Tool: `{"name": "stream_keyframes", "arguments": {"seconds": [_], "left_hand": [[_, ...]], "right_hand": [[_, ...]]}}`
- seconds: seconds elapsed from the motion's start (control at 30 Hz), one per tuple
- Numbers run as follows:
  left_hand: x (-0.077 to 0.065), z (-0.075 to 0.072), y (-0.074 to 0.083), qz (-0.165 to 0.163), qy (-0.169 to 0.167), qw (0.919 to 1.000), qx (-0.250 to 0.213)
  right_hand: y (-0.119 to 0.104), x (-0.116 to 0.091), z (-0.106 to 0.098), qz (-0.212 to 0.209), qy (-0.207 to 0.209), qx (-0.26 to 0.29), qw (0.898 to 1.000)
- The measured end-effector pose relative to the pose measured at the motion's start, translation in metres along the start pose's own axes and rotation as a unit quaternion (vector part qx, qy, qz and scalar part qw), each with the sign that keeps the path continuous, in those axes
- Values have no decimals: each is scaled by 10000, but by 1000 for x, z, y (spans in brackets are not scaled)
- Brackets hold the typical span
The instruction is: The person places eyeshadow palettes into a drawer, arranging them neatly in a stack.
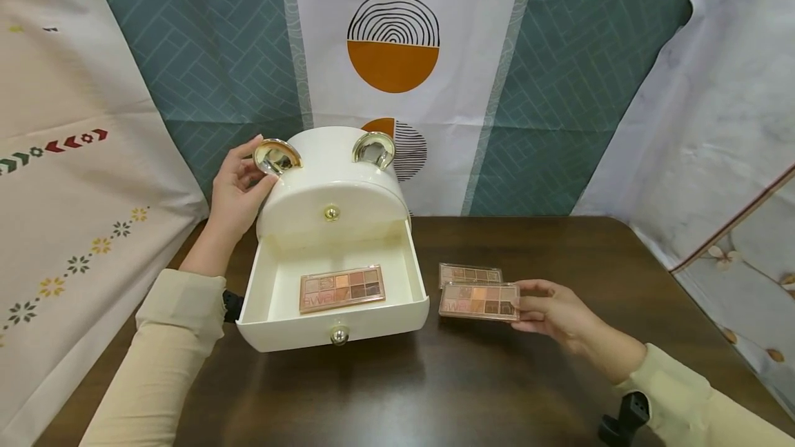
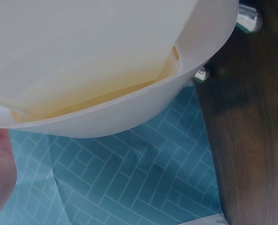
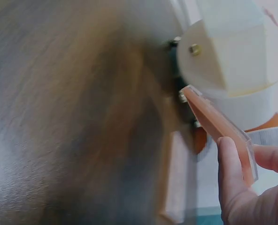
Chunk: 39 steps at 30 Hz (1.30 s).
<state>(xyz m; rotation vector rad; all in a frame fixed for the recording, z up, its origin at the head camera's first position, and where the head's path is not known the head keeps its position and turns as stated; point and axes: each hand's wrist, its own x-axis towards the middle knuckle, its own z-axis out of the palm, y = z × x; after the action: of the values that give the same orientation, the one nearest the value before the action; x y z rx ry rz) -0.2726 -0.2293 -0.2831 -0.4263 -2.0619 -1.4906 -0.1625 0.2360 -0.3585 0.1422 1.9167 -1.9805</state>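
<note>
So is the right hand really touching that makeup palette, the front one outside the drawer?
Touching. The right wrist view shows the right hand pinching the makeup palette, its thumb flat against one side.

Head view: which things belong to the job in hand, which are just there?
Part of the job:
white eared organizer
its open drawer
eyeshadow palette inside the drawer
palette in the right hand
palette partly behind that one
both hands: left, right

Just there:
dark wooden table
teal-and-white backdrop
patterned cream cloth, far left
pale cloth, far right
</note>
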Motion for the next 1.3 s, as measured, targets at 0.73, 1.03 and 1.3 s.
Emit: {"name": "stream_keyframes", "arguments": {"seconds": [0.73,1.03,1.3], "left_hand": [[0,1,0,30,50,9999,-128],[3,1,-2,59,82,9997,-202],[4,1,-5,89,95,9994,-314]], "right_hand": [[-81,-16,-12,-876,-707,507,9923],[-116,-9,25,-827,-689,-236,9939],[-133,1,75,-913,-959,-526,9898]]}}
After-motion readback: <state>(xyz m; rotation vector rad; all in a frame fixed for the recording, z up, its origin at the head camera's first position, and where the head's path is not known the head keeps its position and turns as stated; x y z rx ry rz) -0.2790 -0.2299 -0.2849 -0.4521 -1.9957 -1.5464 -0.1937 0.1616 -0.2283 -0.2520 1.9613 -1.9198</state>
